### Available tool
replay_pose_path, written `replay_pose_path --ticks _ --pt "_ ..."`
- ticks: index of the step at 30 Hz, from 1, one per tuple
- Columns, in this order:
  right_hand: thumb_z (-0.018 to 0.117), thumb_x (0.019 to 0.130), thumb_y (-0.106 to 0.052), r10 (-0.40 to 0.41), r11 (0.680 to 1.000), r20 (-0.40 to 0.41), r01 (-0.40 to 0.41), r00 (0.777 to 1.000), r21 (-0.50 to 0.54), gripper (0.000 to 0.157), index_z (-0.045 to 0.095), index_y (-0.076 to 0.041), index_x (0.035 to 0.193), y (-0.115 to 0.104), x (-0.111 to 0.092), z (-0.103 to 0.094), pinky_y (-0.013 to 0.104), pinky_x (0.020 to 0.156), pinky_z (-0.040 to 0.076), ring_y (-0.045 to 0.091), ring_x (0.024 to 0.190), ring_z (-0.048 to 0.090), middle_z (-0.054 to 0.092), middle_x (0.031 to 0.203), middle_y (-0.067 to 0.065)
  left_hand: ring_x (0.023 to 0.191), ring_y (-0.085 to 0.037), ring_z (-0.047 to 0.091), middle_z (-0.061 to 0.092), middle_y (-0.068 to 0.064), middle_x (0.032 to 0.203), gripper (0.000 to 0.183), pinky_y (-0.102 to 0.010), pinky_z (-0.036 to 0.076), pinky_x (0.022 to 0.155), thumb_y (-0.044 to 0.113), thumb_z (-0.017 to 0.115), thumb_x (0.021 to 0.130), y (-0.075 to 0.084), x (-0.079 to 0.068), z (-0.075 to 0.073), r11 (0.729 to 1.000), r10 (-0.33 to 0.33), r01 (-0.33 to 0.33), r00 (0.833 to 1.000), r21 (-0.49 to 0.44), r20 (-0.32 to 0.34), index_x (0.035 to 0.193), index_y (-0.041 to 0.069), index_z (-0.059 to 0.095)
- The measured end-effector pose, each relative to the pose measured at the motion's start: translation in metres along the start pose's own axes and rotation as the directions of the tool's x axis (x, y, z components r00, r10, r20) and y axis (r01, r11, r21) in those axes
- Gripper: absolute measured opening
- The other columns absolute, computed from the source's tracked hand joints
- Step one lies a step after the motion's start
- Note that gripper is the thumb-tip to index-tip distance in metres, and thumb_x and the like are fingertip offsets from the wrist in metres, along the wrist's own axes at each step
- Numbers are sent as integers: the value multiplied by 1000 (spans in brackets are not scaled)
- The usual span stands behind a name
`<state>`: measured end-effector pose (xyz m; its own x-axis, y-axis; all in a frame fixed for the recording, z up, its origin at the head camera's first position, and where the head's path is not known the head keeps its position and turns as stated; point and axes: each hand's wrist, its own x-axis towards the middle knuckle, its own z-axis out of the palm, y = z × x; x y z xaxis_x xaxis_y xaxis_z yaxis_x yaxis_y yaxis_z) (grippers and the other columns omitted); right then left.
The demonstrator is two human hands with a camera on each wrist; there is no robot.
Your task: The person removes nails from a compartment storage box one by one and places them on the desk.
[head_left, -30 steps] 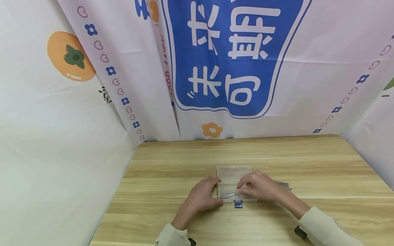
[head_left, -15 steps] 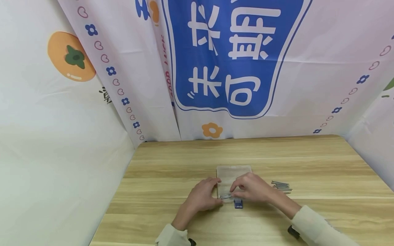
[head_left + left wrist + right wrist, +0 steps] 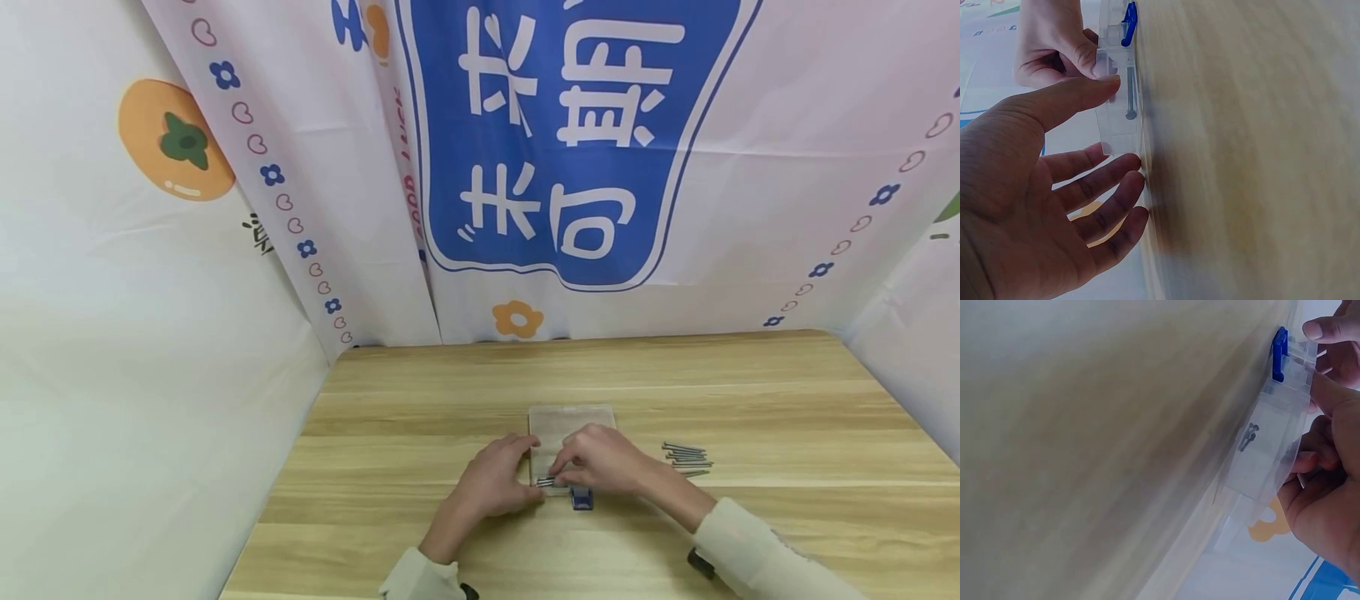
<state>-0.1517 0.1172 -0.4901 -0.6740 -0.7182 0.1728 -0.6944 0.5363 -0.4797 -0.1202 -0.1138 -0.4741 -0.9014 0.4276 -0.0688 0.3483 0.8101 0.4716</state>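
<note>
Clear plastic box (image 3: pixel 551 427) lies on the wood-grain table (image 3: pixel 420 392), blue latch (image 3: pixel 582 499) at its front, a few nails (image 3: pixel 545 482) inside. My left hand (image 3: pixel 497 477) sits at its left side, fingers loosely extended, thumb touching the wall. My right hand (image 3: pixel 602 460) curls its fingers over those nails; cannot tell whether they pinch one. Loose nails (image 3: pixel 686 454) lie to the right.

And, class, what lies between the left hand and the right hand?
In the head view, metal fasteners in the clear box lie between the left hand and right hand.
</note>
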Motion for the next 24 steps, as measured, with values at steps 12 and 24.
replay_pose_path --ticks 12,24 --pt "89 88 -24 -15 993 51 21 999 -118 8 88 -27 95 -4 8 4 16 63 48 -11 66 54 74 80 -18 117 -25 68 71 -3 129 68 -46 58 97 35 91 82 1 -1 0 1000 9 -8 1000 11 -5 142 14 66" --pt "89 88 -25 -8 993 65 15 998 -113 6 85 -28 86 -8 13 3 20 69 54 -9 74 63 80 86 -18 114 -23 68 71 -3 127 68 -43 58 95 35 91 83 0 -1 1 1000 18 -18 1000 0 -8 142 13 66"
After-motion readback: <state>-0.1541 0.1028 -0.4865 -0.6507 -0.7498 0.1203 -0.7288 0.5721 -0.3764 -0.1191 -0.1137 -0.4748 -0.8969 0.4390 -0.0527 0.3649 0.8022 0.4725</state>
